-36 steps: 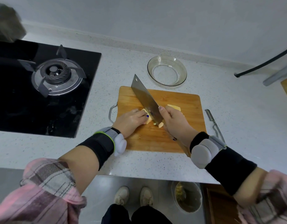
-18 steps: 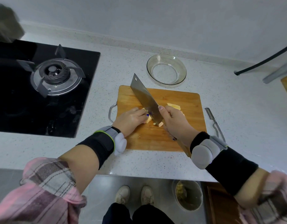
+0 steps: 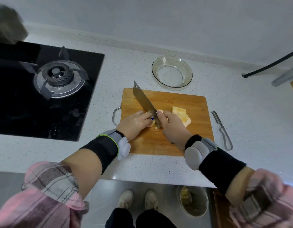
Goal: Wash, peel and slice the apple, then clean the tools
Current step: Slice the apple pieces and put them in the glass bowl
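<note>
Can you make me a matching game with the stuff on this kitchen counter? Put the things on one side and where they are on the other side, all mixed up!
Things:
1. cleaver
2. glass bowl
3. peeler
4. cut apple pieces

Places:
A. on the counter behind the cutting board
B. on the board, right of the blade
C. gripped in the right hand
D. on the counter, right of the board

Pairs: 1-C, 2-A, 3-D, 4-B

Soft, even light — faint shadows, wide-angle bending at edges, blurred corners.
</note>
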Tool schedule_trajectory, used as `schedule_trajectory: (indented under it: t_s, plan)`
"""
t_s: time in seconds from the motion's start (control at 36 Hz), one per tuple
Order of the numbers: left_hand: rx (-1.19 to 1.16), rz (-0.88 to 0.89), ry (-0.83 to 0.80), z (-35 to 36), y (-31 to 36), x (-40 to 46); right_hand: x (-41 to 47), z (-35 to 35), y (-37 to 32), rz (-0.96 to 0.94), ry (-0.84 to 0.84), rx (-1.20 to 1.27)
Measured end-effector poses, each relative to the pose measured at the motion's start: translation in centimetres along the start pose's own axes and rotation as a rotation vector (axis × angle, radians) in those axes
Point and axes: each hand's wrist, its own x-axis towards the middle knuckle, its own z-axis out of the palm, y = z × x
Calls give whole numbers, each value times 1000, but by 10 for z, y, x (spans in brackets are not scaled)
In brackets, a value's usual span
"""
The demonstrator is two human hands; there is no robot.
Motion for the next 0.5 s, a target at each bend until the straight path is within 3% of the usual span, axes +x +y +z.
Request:
schedule_trajectory:
  t_s: [0.31, 0.5]
  plan:
    - [2, 8, -16, 2, -2, -7, -4, -8, 6, 30, 39, 140]
    - [19, 49, 3, 4, -5, -6, -15, -15, -1, -19, 8, 97]
